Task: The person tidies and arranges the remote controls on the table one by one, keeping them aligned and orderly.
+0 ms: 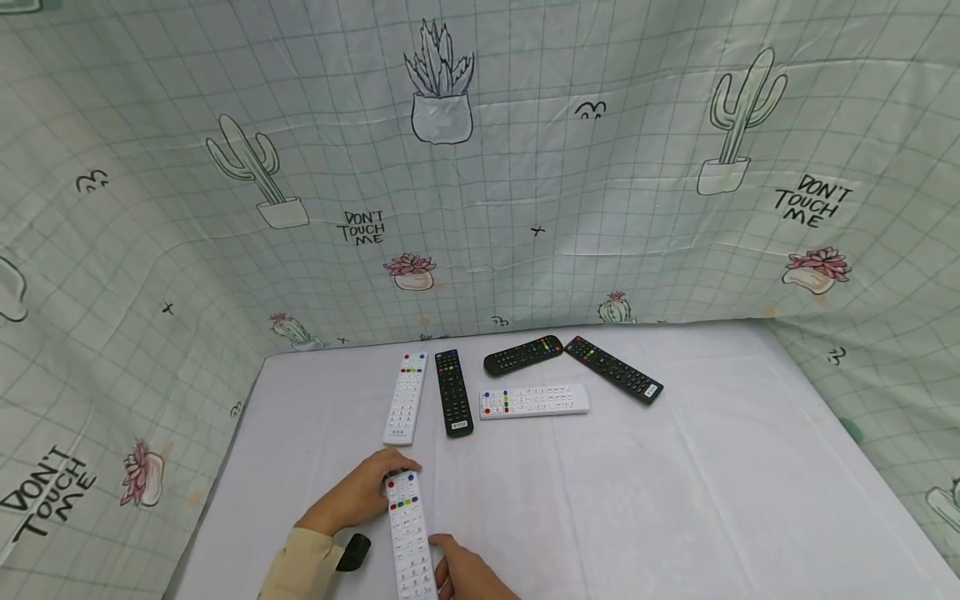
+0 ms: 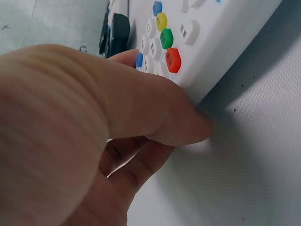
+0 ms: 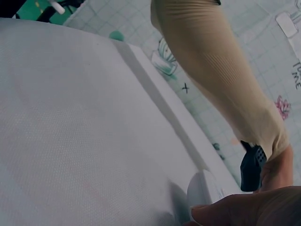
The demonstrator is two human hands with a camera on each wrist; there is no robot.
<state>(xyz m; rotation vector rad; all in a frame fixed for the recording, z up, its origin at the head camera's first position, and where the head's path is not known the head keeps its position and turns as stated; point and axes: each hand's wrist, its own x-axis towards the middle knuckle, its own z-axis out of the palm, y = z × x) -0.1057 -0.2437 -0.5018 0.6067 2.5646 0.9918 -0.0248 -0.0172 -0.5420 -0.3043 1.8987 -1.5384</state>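
A white remote control point(image 1: 409, 537) with coloured buttons lies lengthwise between both hands. Its far end is gripped by my left hand point(image 1: 366, 493). In the left wrist view, the thumb lies against the remote's end beside the red button, with other fingers behind. At the remote's near right side my right hand point(image 1: 471, 573) holds the edge, thumb on top and fingers curled beneath. Part of that hand falls outside the head view. The right wrist view shows only its thumb area and the remote's rounded white end point(image 3: 200, 188). Whether the remote touches the table cannot be told.
Beyond the hands lie a second white remote point(image 1: 406, 400), a black remote point(image 1: 453, 392), a sideways white remote point(image 1: 534, 402) and two more black remotes, point(image 1: 522, 356) one rounded, one slanted. A patterned cloth point(image 1: 525, 183) rises behind the white table point(image 1: 675, 492).
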